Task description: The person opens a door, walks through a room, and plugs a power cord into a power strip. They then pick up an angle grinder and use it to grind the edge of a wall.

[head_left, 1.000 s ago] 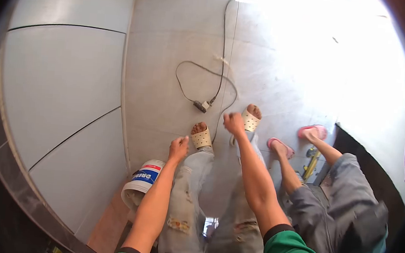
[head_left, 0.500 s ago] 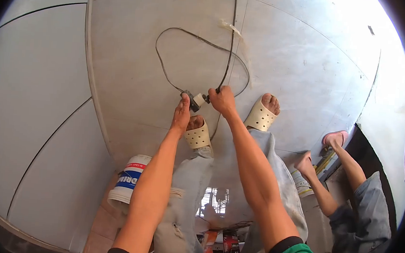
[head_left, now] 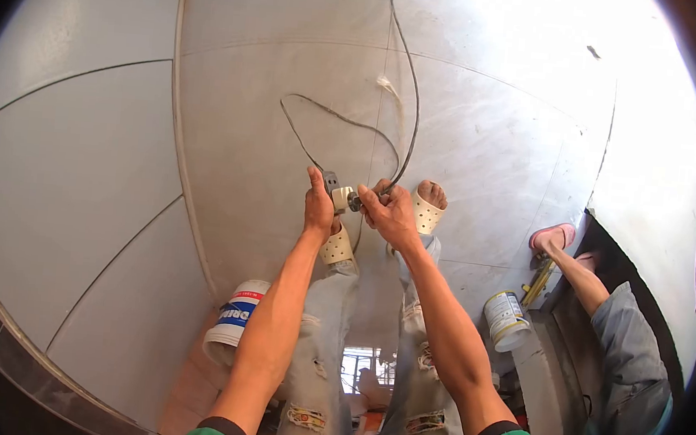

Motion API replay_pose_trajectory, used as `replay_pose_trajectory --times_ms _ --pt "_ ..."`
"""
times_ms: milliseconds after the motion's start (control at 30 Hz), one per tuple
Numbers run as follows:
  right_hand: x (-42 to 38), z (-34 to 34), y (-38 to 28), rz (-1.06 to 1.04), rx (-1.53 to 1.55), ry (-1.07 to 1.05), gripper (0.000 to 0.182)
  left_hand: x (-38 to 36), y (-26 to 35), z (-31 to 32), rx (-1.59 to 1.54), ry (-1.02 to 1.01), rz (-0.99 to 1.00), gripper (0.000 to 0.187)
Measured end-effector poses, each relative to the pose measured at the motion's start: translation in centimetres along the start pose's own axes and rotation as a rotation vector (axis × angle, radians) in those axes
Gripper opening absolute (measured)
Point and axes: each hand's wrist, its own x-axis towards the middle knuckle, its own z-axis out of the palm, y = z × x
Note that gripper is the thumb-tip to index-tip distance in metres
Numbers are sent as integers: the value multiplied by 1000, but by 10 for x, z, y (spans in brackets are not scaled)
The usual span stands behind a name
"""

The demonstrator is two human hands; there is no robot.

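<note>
My left hand [head_left: 319, 205] is wrapped around a black extension socket [head_left: 330, 181], thumb up along its side. A white plug adapter [head_left: 341, 198] sits against the socket's right face. My right hand [head_left: 393, 217] pinches a black plug [head_left: 355, 202] up against the adapter; whether its pins are fully in cannot be seen. From the right hand a dark power cable [head_left: 413, 100] runs up across the floor. A thinner cord [head_left: 328, 111] loops from the socket over the floor back toward the right hand.
Grey panels [head_left: 100, 141] line the left. A white paint bucket [head_left: 236, 315] stands by my left arm, a smaller tin [head_left: 507, 320] at the right. Another person's leg [head_left: 580, 278] with a pink slipper [head_left: 553, 236] is at the right. A clear plastic scrap [head_left: 386, 84] lies on the floor.
The camera view has shifted. Both hands still hold the socket and plug, and the cable now curves more. The other person's legs have moved, showing more of the tin.
</note>
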Motion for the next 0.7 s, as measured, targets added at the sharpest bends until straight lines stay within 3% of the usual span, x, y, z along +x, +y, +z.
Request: replay_pose_trajectory --times_ms 67,167,300,400,600,667,700 --pt "-5 -4 -5 -54 20 28 37 -7 12 7 16 -27 -4 69" --pt "-11 -19 -13 -6 58 38 33 -16 29 11 157 -195 75 72" --pt "-15 -40 -26 51 99 -2 33 -28 39 29 228 -247 147 74" --pt "-15 -51 -36 50 75 -3 34 -33 48 42 118 -232 92 76" --pt "-29 -55 -42 -90 27 87 34 -38 57 59 337 -116 222 77" --pt "-34 -49 -42 -109 74 188 35 -48 71 66 260 -16 38 76" --pt "-33 -51 -50 -113 78 188 35 -53 78 69 263 -16 43 76"
